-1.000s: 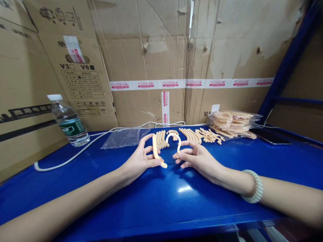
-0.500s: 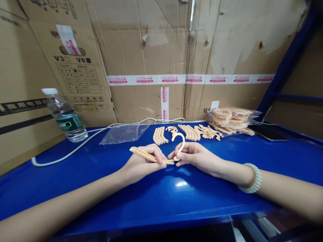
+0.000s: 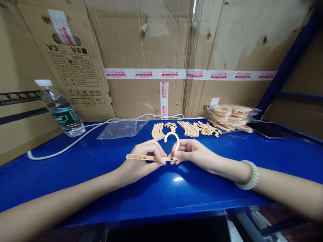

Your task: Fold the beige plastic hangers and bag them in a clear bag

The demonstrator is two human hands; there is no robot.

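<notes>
Between thumb and fingers, my left hand (image 3: pixel 143 159) pinches a cream plastic hanger arm (image 3: pixel 141 157), its hollow side towards me. My right hand (image 3: pixel 188 151) grips the base of a cream hanger hook (image 3: pixel 174 136), whose curve stands up and opens to the left. The arm's inner end meets the hook's base at my right fingertips; whether they are joined I cannot tell. Behind my hands lie a row of hanger arms (image 3: pixel 158 131), a few hooks (image 3: pixel 171 126), a second row of arms (image 3: pixel 188 128) and a pile of small cream parts (image 3: pixel 208 129).
A clear plastic bag (image 3: pixel 122 129) lies flat at the back left, near a water bottle (image 3: pixel 62 109) and a white cable (image 3: pixel 70 148). Bagged cream hanger parts (image 3: pixel 229 117) and a dark phone (image 3: pixel 267 130) sit at the back right. Cardboard (image 3: pixel 151 40) walls the blue table (image 3: pixel 121 205).
The hanger arm has turned from slanting to nearly level, and its end has come against the hook's base. The hook has shifted slightly left with my right hand. The camera view has tilted a little.
</notes>
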